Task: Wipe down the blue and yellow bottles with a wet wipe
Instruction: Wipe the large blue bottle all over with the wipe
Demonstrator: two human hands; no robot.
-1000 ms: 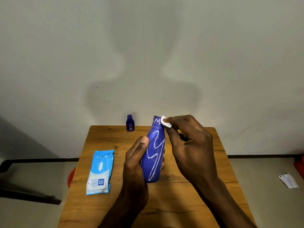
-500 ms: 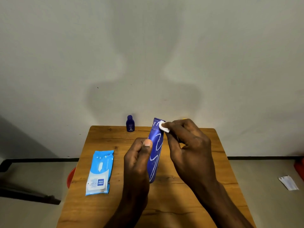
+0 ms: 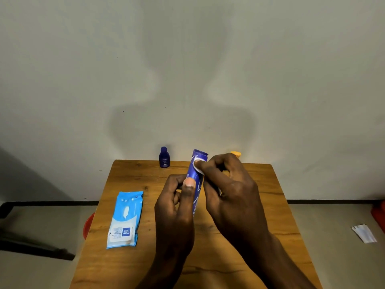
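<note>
A tall blue bottle (image 3: 196,170) with white swirls stands upright over the middle of the wooden table (image 3: 129,180). My left hand (image 3: 177,207) grips its lower half, thumb up its front. A small white wet wipe (image 3: 197,166) is pinched in the fingertips of my right hand (image 3: 231,192) and pressed against the bottle's upper part. Only the top of the yellow bottle (image 3: 236,153) shows behind my right hand at the table's far edge.
A small dark blue bottle (image 3: 164,157) stands at the far edge. A light blue pack of wet wipes (image 3: 126,220) lies on the table's left side. Something red (image 3: 88,226) sits under the left edge. A scrap of paper (image 3: 364,233) lies on the floor at right.
The blue bottle has turned in my left hand so its narrow side faces me. The wipe has slid down from the bottle's top rim.
</note>
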